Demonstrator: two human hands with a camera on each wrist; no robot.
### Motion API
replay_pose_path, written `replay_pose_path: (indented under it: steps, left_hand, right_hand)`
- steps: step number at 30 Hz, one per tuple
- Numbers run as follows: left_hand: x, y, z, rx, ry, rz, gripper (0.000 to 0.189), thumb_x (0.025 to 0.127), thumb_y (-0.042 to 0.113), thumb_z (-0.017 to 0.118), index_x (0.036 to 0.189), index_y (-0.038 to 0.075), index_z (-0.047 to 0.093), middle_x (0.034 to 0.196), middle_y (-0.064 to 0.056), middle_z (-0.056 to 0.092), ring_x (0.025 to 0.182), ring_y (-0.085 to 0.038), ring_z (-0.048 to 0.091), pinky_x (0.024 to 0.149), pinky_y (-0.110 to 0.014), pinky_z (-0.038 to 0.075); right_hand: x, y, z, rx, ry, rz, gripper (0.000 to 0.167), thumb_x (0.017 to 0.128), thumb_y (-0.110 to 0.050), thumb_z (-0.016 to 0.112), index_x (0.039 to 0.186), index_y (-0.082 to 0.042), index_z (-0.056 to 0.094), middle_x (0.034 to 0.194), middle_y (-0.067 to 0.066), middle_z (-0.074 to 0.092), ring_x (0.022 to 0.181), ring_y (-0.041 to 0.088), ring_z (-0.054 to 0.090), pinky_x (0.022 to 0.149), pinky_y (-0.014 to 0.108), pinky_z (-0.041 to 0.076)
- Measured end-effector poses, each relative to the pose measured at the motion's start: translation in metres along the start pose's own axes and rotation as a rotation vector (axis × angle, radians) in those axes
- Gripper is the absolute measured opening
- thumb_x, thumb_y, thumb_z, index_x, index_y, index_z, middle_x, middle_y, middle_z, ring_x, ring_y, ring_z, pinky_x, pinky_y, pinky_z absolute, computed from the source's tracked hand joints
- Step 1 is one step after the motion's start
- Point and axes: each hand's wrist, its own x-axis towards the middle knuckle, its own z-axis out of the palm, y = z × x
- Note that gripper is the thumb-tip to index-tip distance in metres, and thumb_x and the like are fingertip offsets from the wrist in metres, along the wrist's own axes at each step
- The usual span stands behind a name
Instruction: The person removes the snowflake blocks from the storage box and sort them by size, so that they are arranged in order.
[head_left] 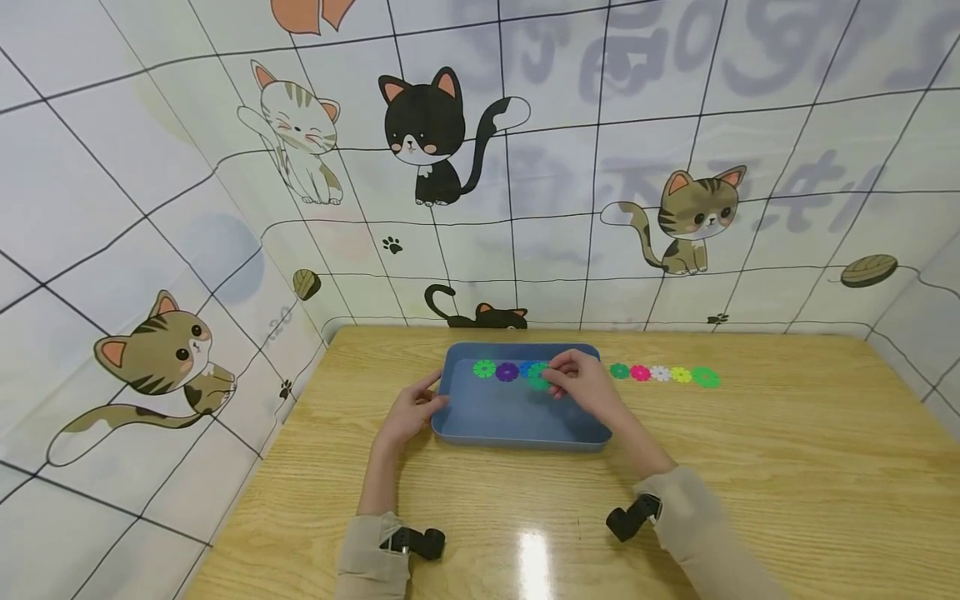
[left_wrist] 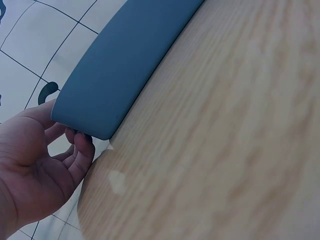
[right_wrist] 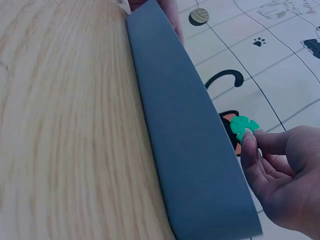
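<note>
A shallow blue-grey tray (head_left: 495,421) lies on the wooden table. At its left end, my left hand (head_left: 407,414) grips the side wall, the fingers curled against its outside in the left wrist view. Over the tray's far half, my right hand (head_left: 588,385) pinches a green notched plastic disc (right_wrist: 243,126) between thumb and forefinger. Below and beside it in the head view are a light green disc (head_left: 484,368), a purple disc (head_left: 507,372) and a blue disc (head_left: 526,367), the blue one partly covered by the held disc.
Right of the tray, a row of notched discs lies on the table (head_left: 787,467): dark green (head_left: 619,371), pink (head_left: 640,372), white (head_left: 660,373), yellow (head_left: 681,375) and light green (head_left: 705,377). A wall covering with cartoon cats (head_left: 423,125) rises behind the table.
</note>
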Motion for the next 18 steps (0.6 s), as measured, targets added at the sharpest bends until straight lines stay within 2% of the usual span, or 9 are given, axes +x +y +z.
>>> replay_pose_path:
  steps: [3,8,12,18]
  left_hand:
    - [0.000,-0.001,0.000,-0.003,-0.003,0.005,0.058,0.096,0.007,0.068,0.151,0.010,0.049,0.095,-0.010,0.058,0.078,-0.017,0.051,0.060,-0.024,0.044]
    - [0.000,0.000,0.000,-0.001,-0.006,0.015,0.058,0.096,0.007,0.068,0.150,0.009,0.049,0.093,-0.010,0.058,0.078,-0.017,0.051,0.059,-0.024,0.043]
    - [-0.002,0.006,0.000,0.005,-0.015,0.016,0.058,0.096,0.006,0.068,0.151,0.007,0.048,0.094,-0.011,0.058,0.076,-0.017,0.050,0.060,-0.025,0.044]
    - [-0.002,0.003,0.000,0.004,-0.005,0.004,0.058,0.096,0.008,0.068,0.151,0.009,0.049,0.096,-0.013,0.057,0.073,-0.016,0.049,0.062,-0.025,0.045]
  right_hand:
    - [-0.003,0.001,-0.014,0.020,0.007,0.006,0.024,0.100,-0.012,0.064,0.111,0.009,0.059,0.094,0.026,0.068,0.081,0.041,0.068,0.073,0.044,0.058]
    - [-0.011,0.005,-0.040,-0.013,0.054,0.015,0.025,0.100,-0.013,0.065,0.112,0.009,0.059,0.098,0.026,0.067,0.082,0.041,0.067,0.072,0.040,0.058]
    - [-0.018,0.013,-0.061,-0.039,0.086,0.021,0.031,0.100,-0.017,0.066,0.116,0.009,0.059,0.099,0.023,0.067,0.081,0.034,0.068,0.070,0.035,0.058]
    - [-0.027,0.024,-0.095,-0.047,0.120,0.013,0.036,0.101,-0.017,0.064,0.119,0.013,0.055,0.100,0.023,0.066,0.077,0.024,0.068,0.070,0.033,0.058]
